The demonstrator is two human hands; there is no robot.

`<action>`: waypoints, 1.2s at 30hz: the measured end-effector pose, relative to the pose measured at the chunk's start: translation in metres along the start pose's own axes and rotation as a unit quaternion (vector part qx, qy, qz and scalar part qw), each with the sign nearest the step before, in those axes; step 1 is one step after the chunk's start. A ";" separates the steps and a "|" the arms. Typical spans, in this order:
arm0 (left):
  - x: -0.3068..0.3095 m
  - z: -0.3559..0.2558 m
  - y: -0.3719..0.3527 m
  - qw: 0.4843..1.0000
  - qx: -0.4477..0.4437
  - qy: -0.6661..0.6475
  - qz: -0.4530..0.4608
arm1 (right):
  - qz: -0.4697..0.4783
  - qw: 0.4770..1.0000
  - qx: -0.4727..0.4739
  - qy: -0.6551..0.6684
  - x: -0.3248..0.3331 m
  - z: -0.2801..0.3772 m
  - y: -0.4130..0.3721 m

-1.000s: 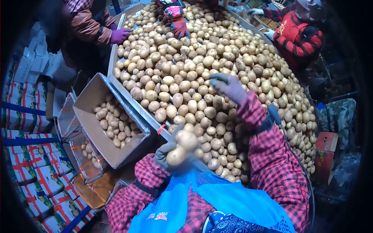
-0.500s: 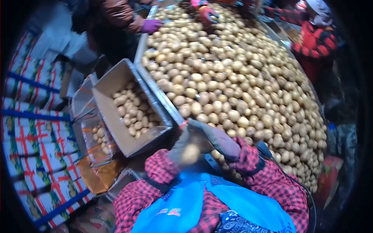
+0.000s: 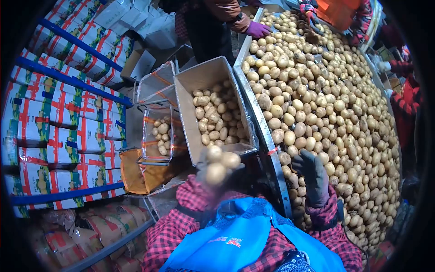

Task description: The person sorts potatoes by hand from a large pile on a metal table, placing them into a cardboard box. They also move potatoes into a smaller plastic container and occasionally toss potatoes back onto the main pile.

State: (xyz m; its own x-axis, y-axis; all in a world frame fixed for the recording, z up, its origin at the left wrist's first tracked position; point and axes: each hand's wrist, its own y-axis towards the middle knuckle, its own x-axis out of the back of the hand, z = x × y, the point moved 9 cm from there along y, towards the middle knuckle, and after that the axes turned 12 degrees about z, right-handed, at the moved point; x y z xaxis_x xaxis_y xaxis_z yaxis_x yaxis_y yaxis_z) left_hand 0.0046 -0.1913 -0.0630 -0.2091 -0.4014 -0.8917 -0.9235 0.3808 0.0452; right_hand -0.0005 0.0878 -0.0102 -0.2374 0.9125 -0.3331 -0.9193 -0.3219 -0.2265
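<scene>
Centrally, the left hand [image 3: 229,177] cupped three potatoes [image 3: 216,173]; rightward, the empty right hand [image 3: 314,176] was unfurled near a potato heap [image 3: 337,120].

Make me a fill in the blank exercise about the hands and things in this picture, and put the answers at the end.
The left hand shows ____ potatoes in its hold. The hand nearer the heaped potatoes is the wearer's ____ one. The wearer's apron is coloured ____. Inside the open box beside the table lie ____.

Missing words: three; right; blue; potatoes.
</scene>
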 end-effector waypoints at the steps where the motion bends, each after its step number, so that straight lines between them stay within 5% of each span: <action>1: 0.023 -0.005 -0.015 0.983 0.026 -0.147 -0.104 | 0.004 1.000 0.000 0.000 -0.001 -0.004 -0.004; 4: 0.095 -0.042 -0.067 0.951 -0.035 -0.230 -0.205 | 0.002 0.996 -0.038 0.086 0.001 -0.027 -0.008; 7: 0.107 -0.095 -0.094 0.946 -0.109 -0.158 -0.260 | 0.048 0.988 -0.077 0.124 0.000 -0.047 0.001; 10: 0.104 -0.164 -0.109 0.930 -0.178 -0.028 -0.322 | 0.032 0.999 -0.036 0.016 -0.025 -0.015 0.004; 11: 0.119 -0.198 -0.114 0.958 -0.190 -0.018 -0.213 | 0.031 0.997 -0.064 0.043 -0.024 -0.024 0.007; 13: 0.113 -0.236 -0.116 0.885 -0.208 0.245 -0.337 | 0.018 0.986 -0.152 0.071 -0.031 -0.022 0.007; 15: 0.179 -0.254 -0.130 0.917 -0.190 0.196 -0.291 | 0.015 0.991 -0.118 0.064 -0.023 -0.026 -0.004; 18: 0.321 -0.244 -0.142 0.987 -0.088 0.096 -0.092 | 0.014 0.979 -0.083 -0.185 0.001 -0.009 -0.033; 19: 0.266 -0.188 -0.108 0.957 -0.068 -0.074 -0.273 | -0.031 0.968 -0.056 -0.244 0.013 0.001 -0.048; 20: 0.171 -0.125 -0.072 0.854 -0.105 -0.231 -0.454 | -0.069 0.951 -0.032 -0.301 0.023 0.011 -0.064; 22: 0.123 -0.075 -0.024 0.902 0.008 -0.173 -0.395 | -0.132 0.834 0.031 -0.535 0.042 0.042 -0.100; 23: 0.108 -0.047 -0.011 0.903 0.024 -0.172 -0.392 | -0.172 0.797 0.009 -0.578 0.052 0.057 -0.114; 25: 0.047 0.002 0.045 0.978 0.100 -0.119 -0.142 | -0.241 0.672 -0.035 -0.699 0.073 0.069 -0.145; 26: 0.022 0.033 0.056 0.946 0.194 -0.196 -0.170 | -0.252 0.629 -0.129 -0.724 0.091 0.060 -0.157; 28: 0.003 0.076 0.071 0.946 0.205 -0.127 -0.218 | -0.250 0.615 -0.193 -0.723 0.111 0.056 -0.168; 30: -0.043 0.120 0.081 0.911 0.320 -0.197 -0.169 | -0.227 0.628 -0.181 -0.722 0.118 0.043 -0.150; 31: -0.053 0.132 0.088 0.945 0.274 -0.148 -0.095 | -0.198 0.643 -0.168 -0.721 0.116 0.035 -0.136; 33: -0.065 0.161 0.090 0.940 0.291 -0.148 -0.100 | -0.168 0.632 -0.177 -0.735 0.124 0.039 -0.111; 34: -0.070 0.180 0.082 0.896 0.351 -0.201 -0.181 | -0.140 0.613 -0.192 -0.753 0.129 0.043 -0.097; 36: -0.075 0.197 0.079 0.903 0.360 -0.169 -0.161 | -0.054 0.639 -0.234 -0.731 0.139 0.046 -0.062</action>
State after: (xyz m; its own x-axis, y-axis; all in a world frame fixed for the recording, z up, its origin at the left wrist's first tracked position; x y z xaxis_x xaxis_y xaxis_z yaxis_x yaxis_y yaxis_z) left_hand 0.0110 0.0327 -0.0817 0.2554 -0.3577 -0.8982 -0.4444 0.7816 -0.4377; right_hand 0.0090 0.2465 -0.0005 -0.5349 0.0870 0.8404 -0.8415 0.0352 -0.5392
